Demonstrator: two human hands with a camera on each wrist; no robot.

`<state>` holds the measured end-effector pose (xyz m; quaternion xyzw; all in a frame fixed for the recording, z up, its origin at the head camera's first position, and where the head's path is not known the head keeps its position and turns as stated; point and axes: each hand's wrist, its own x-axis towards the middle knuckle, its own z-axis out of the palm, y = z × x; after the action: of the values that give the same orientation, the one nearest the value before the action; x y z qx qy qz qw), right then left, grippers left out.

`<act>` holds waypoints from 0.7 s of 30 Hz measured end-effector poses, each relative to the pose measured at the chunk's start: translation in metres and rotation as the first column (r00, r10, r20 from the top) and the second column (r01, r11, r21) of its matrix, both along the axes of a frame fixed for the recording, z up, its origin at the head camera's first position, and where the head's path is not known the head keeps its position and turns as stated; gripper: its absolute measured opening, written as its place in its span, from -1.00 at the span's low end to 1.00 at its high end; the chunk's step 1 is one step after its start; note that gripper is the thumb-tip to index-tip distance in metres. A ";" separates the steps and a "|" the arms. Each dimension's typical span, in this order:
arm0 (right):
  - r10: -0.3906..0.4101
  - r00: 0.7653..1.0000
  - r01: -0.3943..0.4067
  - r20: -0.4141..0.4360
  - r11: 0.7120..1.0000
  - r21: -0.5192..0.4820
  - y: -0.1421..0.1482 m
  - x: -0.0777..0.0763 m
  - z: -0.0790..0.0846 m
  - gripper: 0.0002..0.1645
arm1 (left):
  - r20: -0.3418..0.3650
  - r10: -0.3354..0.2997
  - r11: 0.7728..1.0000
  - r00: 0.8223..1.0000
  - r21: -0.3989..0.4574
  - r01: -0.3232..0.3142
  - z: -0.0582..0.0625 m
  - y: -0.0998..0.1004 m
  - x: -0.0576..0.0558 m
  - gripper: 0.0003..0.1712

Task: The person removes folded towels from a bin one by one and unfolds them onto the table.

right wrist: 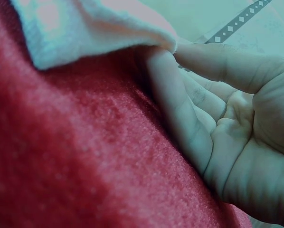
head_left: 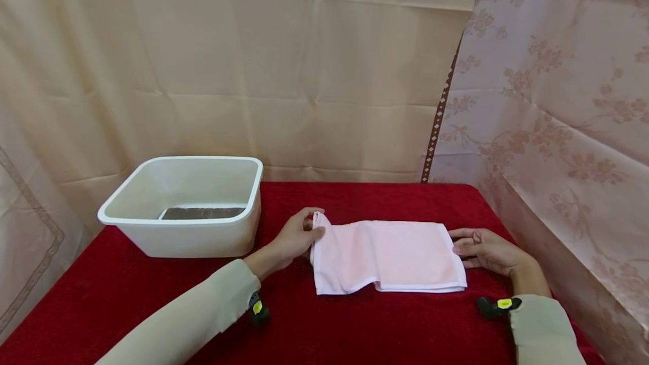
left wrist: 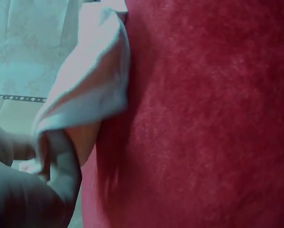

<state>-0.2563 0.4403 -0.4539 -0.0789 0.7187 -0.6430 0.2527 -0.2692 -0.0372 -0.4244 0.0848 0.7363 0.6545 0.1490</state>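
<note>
A pale pink towel (head_left: 405, 252) with white edging lies folded on the red cloth, its left end lifted a little. My left hand (head_left: 296, 235) pinches the far left edge of that towel between thumb and fingers. In the left wrist view, the raised flap of the towel (left wrist: 92, 80) slopes away from the left hand (left wrist: 33, 190). At the right end, my right hand (head_left: 489, 249) holds the towel's edge between thumb and fingertips. Seen from the right wrist, the thumb and a finger of the right hand (right wrist: 222, 123) meet at the towel's rim (right wrist: 99, 33).
A white plastic basin (head_left: 182, 241) stands at the left of the red-covered table (head_left: 355, 331), with a flat brown item (head_left: 203, 213) inside. Beige curtain (head_left: 284, 72) hangs behind, and a flowered curtain (head_left: 568, 128) borders the right side.
</note>
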 end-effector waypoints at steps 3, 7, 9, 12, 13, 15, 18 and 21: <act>0.001 1.000 -0.001 0.006 1.000 0.002 -0.001 0.000 0.001 -0.54 | -0.035 0.128 0.992 0.991 -0.009 -0.128 0.001 -0.003 -0.003 -0.51; -0.006 1.000 0.006 0.011 1.000 0.004 -0.001 0.001 0.002 -0.56 | -0.045 0.238 0.968 0.970 -0.076 -0.241 -0.001 -0.008 -0.007 -0.54; -0.012 1.000 0.012 0.010 1.000 0.011 -0.002 0.001 0.002 -0.55 | -0.014 0.252 0.958 0.968 -0.138 -0.252 -0.003 -0.011 -0.007 -0.54; -0.020 1.000 0.020 0.019 1.000 0.020 -0.003 0.001 0.002 -0.58 | 0.062 0.261 0.947 0.963 -0.210 -0.243 -0.005 -0.014 -0.004 -0.53; -0.021 1.000 0.020 0.023 1.000 0.020 -0.003 0.001 0.001 -0.59 | 0.089 0.260 0.949 0.962 -0.210 -0.237 -0.006 -0.015 -0.003 -0.53; -0.016 0.999 0.016 0.028 1.000 0.013 -0.003 0.000 0.000 -0.62 | 0.126 0.250 0.954 0.960 -0.200 -0.222 -0.005 -0.017 0.000 -0.53; -0.016 0.999 0.016 0.033 1.000 -0.002 -0.003 0.000 0.001 -0.62 | 0.179 0.223 0.967 0.958 -0.161 -0.196 -0.003 -0.020 0.003 -0.54; -0.013 1.000 0.013 0.027 1.000 -0.005 -0.003 0.000 0.002 -0.61 | 0.218 0.189 0.977 0.957 -0.143 -0.161 -0.001 -0.022 0.007 -0.56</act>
<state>-0.2563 0.4369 -0.4520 -0.0661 0.7140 -0.6475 0.2581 -0.2621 -0.0591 -0.4252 -0.0666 0.7579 0.6237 0.1796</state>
